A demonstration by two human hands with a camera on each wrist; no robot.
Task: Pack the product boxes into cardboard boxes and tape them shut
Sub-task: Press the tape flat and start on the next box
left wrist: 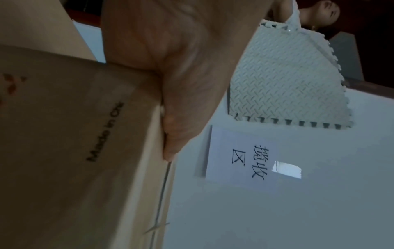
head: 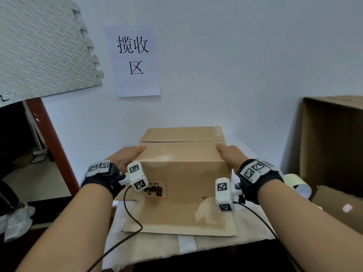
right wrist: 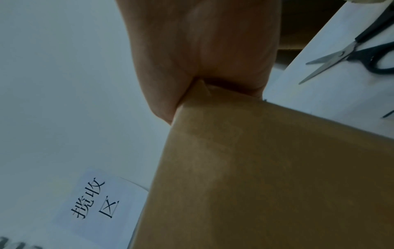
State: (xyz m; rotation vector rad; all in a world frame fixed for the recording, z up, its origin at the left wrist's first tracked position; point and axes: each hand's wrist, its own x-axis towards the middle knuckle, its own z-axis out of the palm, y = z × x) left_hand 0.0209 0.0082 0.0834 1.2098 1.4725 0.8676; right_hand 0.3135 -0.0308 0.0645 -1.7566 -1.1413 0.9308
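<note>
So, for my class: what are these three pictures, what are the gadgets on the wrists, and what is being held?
No machine here: a person's bare hands. The wide picture comes from a head-worn camera; the other two come from the white, pattern-marked wrist cameras, looking along each hand. The left hand and right hand grip opposite sides of a closed brown cardboard box, which stands on flat brown cardboard over a cloth-covered table. A pale tape roll and black-handled scissors lie to the right.
</note>
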